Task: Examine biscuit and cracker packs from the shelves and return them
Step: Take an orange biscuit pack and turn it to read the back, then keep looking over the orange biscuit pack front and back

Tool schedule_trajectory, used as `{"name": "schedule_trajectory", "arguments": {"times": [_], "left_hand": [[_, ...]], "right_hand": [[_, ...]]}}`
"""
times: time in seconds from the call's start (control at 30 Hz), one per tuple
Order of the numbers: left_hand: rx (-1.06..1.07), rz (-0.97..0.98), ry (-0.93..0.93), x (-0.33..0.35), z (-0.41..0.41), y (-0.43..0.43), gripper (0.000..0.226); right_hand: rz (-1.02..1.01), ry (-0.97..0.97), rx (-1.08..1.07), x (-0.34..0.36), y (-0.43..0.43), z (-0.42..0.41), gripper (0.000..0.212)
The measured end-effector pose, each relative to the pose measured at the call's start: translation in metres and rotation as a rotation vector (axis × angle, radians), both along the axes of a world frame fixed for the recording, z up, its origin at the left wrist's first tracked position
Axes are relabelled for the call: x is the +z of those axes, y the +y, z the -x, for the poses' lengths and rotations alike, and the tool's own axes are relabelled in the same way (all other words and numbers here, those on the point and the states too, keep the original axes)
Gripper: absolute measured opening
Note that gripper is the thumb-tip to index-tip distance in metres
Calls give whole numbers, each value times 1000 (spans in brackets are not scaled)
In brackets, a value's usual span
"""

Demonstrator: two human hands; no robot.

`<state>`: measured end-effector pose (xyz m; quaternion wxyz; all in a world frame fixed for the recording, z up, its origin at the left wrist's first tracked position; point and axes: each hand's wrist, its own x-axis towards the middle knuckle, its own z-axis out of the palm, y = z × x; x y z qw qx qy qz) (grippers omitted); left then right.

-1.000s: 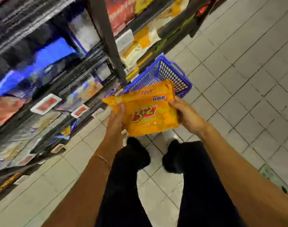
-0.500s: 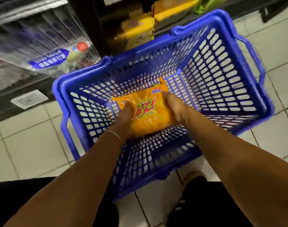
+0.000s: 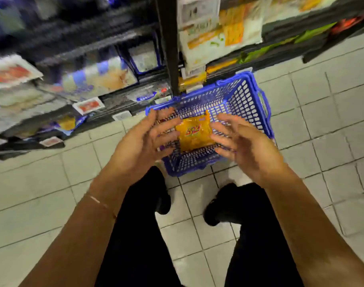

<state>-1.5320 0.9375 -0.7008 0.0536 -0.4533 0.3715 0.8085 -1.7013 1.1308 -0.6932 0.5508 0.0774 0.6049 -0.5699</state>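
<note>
Pale floor tiles run along dark shop shelves stocked with blurred packs. Just beyond both grips a blue plastic basket stands on the floor. The orange cracker pack with a red logo lies flat on its bottom, showing between the two grips. The left grip and right grip hover over the basket's near side, palms turned toward each other, fingers spread wide, holding nothing.

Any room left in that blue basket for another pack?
Yes: the basket is bare beyond the yellow pack, toward its far and right walls. The near side is crowded by the left hand and right hand; the shelves are packed.
</note>
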Motion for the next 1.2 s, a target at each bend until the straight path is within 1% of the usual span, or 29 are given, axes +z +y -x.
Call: {"name": "schedule_trajectory", "arguments": {"times": [0.03, 0.1, 0.2, 0.3, 0.4, 0.5, 0.57, 0.67, 0.73, 0.83, 0.93, 1.0, 1.1, 1.2], "left_hand": [[-4, 23, 40, 47, -17, -2, 43], [-5, 78, 82, 134, -47, -6, 47], [47, 176, 122, 245, -91, -14, 45], [199, 261, 155, 321, -146, -12, 46], [381, 356, 173, 363, -204, 8, 45], [572, 425, 143, 379, -266, 49, 42], [734, 425, 112, 376, -307, 85, 41], [933, 381, 90, 365, -363, 129, 39], [1035, 359, 85, 361, -397, 143, 44], [1166, 398, 81, 365, -448, 145, 52], [1233, 455, 4, 370, -507, 130, 46], [1256, 452, -81, 371, -547, 119, 38], [1267, 409, -185, 369, -603, 100, 37], [1286, 379, -167, 364, -650, 76, 42]], "right_hand": [[35, 30, 28, 49, 1, -9, 33], [79, 108, 102, 136, -1, -24, 32], [144, 208, 193, 246, -6, -46, 28], [176, 287, 292, 317, -3, -68, 26], [179, 363, 391, 354, -3, -91, 25], [170, 391, 531, 364, -8, -117, 29], [159, 383, 629, 366, -18, -139, 30], [171, 360, 808, 364, -42, -186, 22], [179, 361, 895, 360, -64, -223, 24], [219, 352, 991, 358, -98, -286, 24], [257, 344, 1068, 357, -135, -359, 26], [285, 327, 1106, 359, -159, -408, 27], [321, 320, 1173, 363, -186, -475, 27], [338, 273, 1209, 361, -208, -529, 31]]}}
